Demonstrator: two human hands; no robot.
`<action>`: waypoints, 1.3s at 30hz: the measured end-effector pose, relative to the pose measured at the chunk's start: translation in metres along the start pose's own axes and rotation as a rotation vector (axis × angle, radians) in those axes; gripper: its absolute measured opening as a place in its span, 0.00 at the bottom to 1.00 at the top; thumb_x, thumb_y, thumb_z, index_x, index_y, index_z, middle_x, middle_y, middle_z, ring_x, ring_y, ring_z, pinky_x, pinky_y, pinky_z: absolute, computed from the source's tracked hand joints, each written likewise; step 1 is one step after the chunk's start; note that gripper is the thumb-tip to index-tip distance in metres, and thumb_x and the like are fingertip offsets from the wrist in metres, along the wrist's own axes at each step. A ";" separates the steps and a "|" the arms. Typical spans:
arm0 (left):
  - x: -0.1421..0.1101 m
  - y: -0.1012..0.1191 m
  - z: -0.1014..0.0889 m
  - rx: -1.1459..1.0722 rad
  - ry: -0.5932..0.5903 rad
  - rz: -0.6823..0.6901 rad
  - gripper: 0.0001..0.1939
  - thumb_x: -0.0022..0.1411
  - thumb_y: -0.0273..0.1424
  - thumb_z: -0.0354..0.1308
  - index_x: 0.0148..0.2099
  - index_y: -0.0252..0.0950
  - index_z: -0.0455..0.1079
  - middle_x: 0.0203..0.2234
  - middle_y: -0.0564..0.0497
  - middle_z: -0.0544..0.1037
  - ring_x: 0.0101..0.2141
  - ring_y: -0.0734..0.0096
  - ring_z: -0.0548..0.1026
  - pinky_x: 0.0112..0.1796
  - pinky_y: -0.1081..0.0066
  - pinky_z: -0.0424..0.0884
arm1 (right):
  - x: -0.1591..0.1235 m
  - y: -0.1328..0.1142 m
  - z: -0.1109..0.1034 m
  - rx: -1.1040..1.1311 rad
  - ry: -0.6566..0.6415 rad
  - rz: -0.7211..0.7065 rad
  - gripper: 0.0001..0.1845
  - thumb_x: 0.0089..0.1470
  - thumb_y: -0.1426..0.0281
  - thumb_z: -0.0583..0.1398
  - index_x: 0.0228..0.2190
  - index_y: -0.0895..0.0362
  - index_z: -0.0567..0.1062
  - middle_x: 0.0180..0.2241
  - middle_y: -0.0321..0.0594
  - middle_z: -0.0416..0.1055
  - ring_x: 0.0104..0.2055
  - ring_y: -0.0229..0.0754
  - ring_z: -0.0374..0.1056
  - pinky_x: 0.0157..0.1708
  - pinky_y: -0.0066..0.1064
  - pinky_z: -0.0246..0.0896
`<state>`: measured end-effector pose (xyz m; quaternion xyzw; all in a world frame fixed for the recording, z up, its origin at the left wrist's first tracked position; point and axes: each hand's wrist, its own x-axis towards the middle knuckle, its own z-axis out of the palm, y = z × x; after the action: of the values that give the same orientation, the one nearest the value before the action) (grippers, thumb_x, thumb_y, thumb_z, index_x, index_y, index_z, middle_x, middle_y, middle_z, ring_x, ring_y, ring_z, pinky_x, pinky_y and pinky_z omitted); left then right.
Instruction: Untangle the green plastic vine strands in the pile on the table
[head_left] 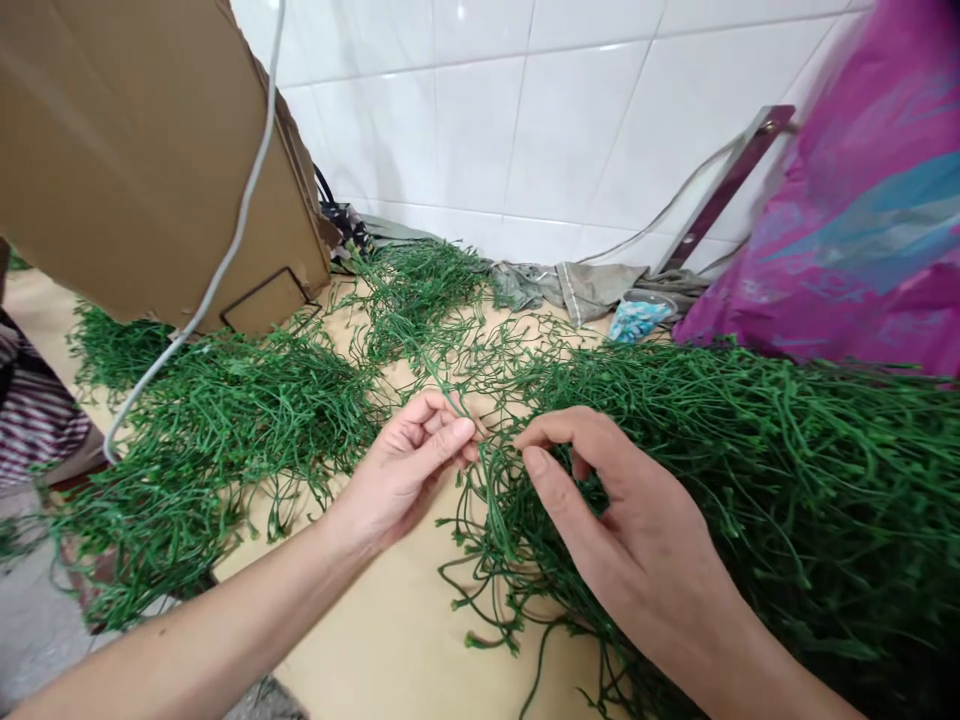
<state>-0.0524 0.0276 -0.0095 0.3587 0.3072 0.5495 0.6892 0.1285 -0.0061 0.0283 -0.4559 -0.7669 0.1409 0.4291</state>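
Note:
Tangled sprays of thin artificial green stems, probably plastic, cover the cream tabletop [390, 600] in large heaps. One heap [210, 430] lies to the left and a denser one [795, 490] fills the right side. My left hand [405, 465] pinches a thin stem [457, 400] between thumb and fingertips. Just to its right, my right hand [622, 520] has its thumb and forefinger closed on strands of the right heap [502, 510]. My fingertips nearly meet over the tangle, and the stems hide the table beneath them.
A tilted cardboard box [135, 150] and a white cable [225, 230] hang at upper left. Behind the stems are a white tiled wall [540, 130], grey cloth [592, 290], a small blue bag [637, 318] and a metal bracket [727, 185]. A magenta bag [840, 220] looms at right; striped fabric [34, 410] lies at left.

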 end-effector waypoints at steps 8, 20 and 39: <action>-0.003 0.001 0.001 0.075 -0.054 0.112 0.11 0.56 0.32 0.73 0.34 0.35 0.73 0.27 0.56 0.80 0.28 0.82 0.76 0.35 0.81 0.72 | 0.001 -0.005 0.005 0.193 -0.258 0.295 0.04 0.52 0.70 0.62 0.26 0.52 0.74 0.20 0.29 0.62 0.20 0.35 0.52 0.20 0.28 0.50; -0.004 0.005 0.006 -0.082 -0.060 -0.044 0.12 0.56 0.32 0.72 0.36 0.36 0.71 0.31 0.56 0.82 0.31 0.80 0.80 0.35 0.82 0.76 | 0.001 0.005 0.012 0.398 -0.280 0.433 0.08 0.53 0.69 0.59 0.24 0.54 0.69 0.20 0.27 0.56 0.22 0.34 0.52 0.22 0.26 0.51; -0.006 -0.004 0.001 0.075 -0.160 -0.002 0.08 0.64 0.33 0.66 0.38 0.35 0.72 0.34 0.52 0.82 0.34 0.76 0.79 0.41 0.75 0.75 | -0.002 0.007 0.012 -0.128 0.045 -0.189 0.11 0.58 0.82 0.56 0.34 0.54 0.69 0.33 0.39 0.70 0.35 0.39 0.70 0.37 0.30 0.69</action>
<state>-0.0506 0.0208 -0.0115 0.4264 0.2719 0.5067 0.6982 0.1232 -0.0023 0.0159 -0.4113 -0.8041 0.0405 0.4274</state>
